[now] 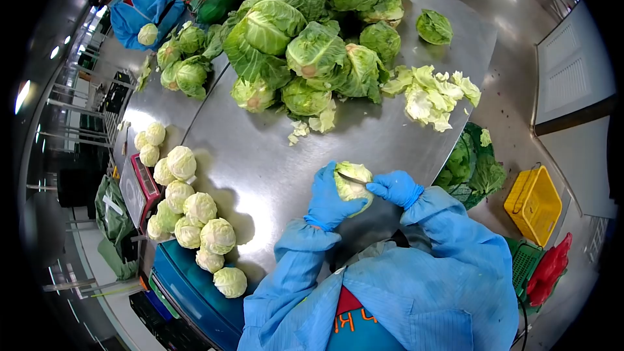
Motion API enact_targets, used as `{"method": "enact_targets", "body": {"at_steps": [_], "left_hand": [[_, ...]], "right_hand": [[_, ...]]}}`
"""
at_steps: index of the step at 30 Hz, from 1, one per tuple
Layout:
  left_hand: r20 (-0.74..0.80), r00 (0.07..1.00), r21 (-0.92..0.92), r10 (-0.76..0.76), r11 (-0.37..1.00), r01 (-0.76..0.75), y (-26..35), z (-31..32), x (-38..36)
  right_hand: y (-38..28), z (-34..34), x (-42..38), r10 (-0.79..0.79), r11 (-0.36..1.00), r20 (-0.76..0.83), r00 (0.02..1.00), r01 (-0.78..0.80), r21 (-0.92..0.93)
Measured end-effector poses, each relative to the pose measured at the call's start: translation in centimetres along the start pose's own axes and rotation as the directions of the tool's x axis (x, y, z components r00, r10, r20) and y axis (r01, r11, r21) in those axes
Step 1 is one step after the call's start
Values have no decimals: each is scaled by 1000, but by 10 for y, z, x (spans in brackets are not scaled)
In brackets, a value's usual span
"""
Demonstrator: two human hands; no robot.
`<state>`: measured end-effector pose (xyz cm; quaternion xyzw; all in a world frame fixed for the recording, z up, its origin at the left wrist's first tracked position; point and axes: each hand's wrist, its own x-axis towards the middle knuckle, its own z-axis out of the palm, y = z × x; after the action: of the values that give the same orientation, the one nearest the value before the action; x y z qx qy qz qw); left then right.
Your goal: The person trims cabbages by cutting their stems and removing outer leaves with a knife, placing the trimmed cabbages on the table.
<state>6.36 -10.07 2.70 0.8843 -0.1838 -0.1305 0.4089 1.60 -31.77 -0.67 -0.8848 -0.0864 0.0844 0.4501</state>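
Observation:
Gloved in blue, my left hand point(329, 199) wraps round the left side of a pale trimmed cabbage point(354, 174) close to my body at the table's near side. My right hand point(395, 188), gloved too, is closed on a knife point(351, 178) whose blade lies against the cabbage's face. Most of the knife's handle is hidden in my fist. Beyond my hands rises a big heap of green cabbages point(316, 50) with outer leaves on. A pile of cut-off leaves point(437, 95) lies to the right of that heap.
Several trimmed cabbages point(200, 208) line the left, beside a red-edged scale point(142, 185) and a blue bin point(195, 279). Another person in a blue gown point(148, 6) works at the far left. A yellow basket point(534, 205) stands right of the steel table point(260, 156).

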Motion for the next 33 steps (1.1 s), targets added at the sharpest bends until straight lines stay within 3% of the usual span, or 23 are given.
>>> {"method": "enact_targets", "body": {"at_steps": [3, 6, 9, 12, 15, 18, 21, 24, 27, 30, 33], "left_hand": [[-2, 999, -17, -42, 999, 42, -7, 1, 1], [39, 999, -20, -25, 999, 26, -14, 1, 5], [41, 999, 7, -24, 1000, 24, -16, 4, 6], [46, 998, -5, -39, 999, 39, -13, 5, 6], [24, 998, -10, -59, 998, 59, -12, 7, 4], [-45, 992, 25, -115, 993, 116, 8, 7, -1], [-97, 990, 56, -98, 993, 104, 13, 12, -5], [-102, 992, -25, -80, 997, 78, 7, 9, -8], [-94, 994, 42, -54, 997, 58, 2, 12, -7], [-30, 999, 115, -45, 992, 48, 8, 8, -4], [-95, 993, 121, 75, 991, -63, -4, 11, -12]], "right_hand": [[-8, 3, 5, 133, 989, 36, 990, -131, -71], [-26, 6, 1, 63, 947, -108, 992, -94, -308], [-29, 9, 0, 59, 915, -143, 988, -111, -387], [-13, 9, 7, 141, 926, -41, 989, -147, -348], [-18, 10, 4, 112, 923, -107, 988, -143, -356], [-20, 14, 9, 172, 932, -274, 946, -246, -265], [-16, 6, 7, 25, 959, -328, 944, -114, -258], [-30, 6, -1, 183, 969, -273, 944, -220, -112], [-51, 2, 14, 102, 994, -509, 854, -109, 17], [-51, -4, 33, 19, 985, -423, 906, -89, -146], [-32, -8, 49, 117, 959, -261, 958, -177, -221]]}}
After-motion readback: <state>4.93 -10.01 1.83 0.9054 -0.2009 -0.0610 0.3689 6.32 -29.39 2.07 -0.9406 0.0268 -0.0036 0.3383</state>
